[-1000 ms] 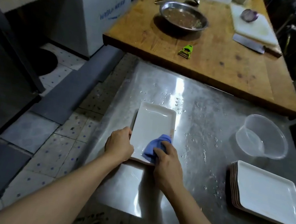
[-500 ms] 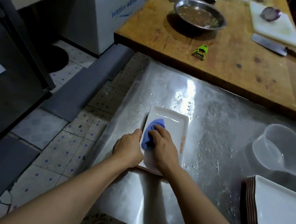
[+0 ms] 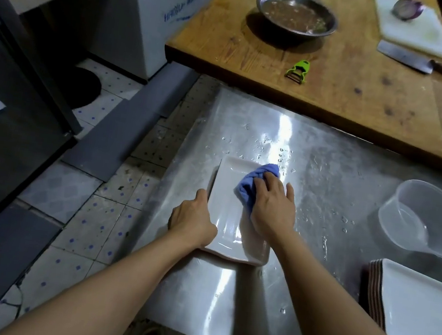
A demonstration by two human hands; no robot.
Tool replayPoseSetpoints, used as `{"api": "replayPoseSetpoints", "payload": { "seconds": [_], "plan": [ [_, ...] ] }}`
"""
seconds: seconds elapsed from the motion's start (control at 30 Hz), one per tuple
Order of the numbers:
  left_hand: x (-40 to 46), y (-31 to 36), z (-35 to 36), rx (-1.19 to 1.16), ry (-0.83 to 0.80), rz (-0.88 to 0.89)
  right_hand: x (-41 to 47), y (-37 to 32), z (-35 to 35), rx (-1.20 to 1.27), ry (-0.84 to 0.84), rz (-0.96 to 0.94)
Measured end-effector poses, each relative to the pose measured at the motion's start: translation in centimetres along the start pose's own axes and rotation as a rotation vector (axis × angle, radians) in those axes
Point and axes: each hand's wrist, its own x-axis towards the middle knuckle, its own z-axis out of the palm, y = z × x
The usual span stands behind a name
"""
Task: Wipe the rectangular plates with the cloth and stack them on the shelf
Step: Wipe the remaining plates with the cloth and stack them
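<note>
Plate (image 3: 229, 210) lengthwise away, left grip (image 3: 193, 221) clutching edge, right grip (image 3: 273, 202) bunching cloth (image 3: 254, 180).

The setting is a working kitchen, probably commercial. Evidence: a wet stainless-steel surface (image 3: 322, 197) at frame centre; a wooden prep surface (image 3: 364, 96) across the upper right carrying a metal bowl (image 3: 296, 12), a green peeler (image 3: 298, 70), a cleaver (image 3: 406, 56) and a white cutting board (image 3: 417, 33) with a halved red onion (image 3: 406, 7). A stack of identical white rectangular plates (image 3: 420, 311) sits at lower right, near a clear plastic tub (image 3: 429, 220). Worn floor tiles (image 3: 89, 223) with blue dots fill the lower left.
</note>
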Motion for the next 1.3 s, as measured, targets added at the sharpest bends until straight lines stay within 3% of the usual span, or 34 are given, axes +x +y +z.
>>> {"api": "replayPoseSetpoints", "payload": {
  "seconds": [0.2,0.67,0.8,1.0,1.3],
  "plan": [
    [0.5,-0.1,0.6,0.021,0.048,-0.008,-2.3,-0.4,-0.7,-0.008,-0.028,-0.09],
    [0.5,0.0,0.4,0.01,0.089,-0.065,-9.7,-2.7,-2.3,0.091,-0.198,-0.08],
    [0.1,0.0,-0.3,-0.035,0.073,-0.074,-9.6,-2.1,-2.5,0.299,-0.22,0.005],
    [-0.8,1.7,-1.2,-0.193,0.13,-0.054,-11.4,-1.6,-2.9,0.755,-0.048,0.285],
    [-2.5,3.0,-3.3,-0.356,0.238,-0.003,-9.3,0.7,-8.0,0.824,0.256,0.393]
  ]
}}
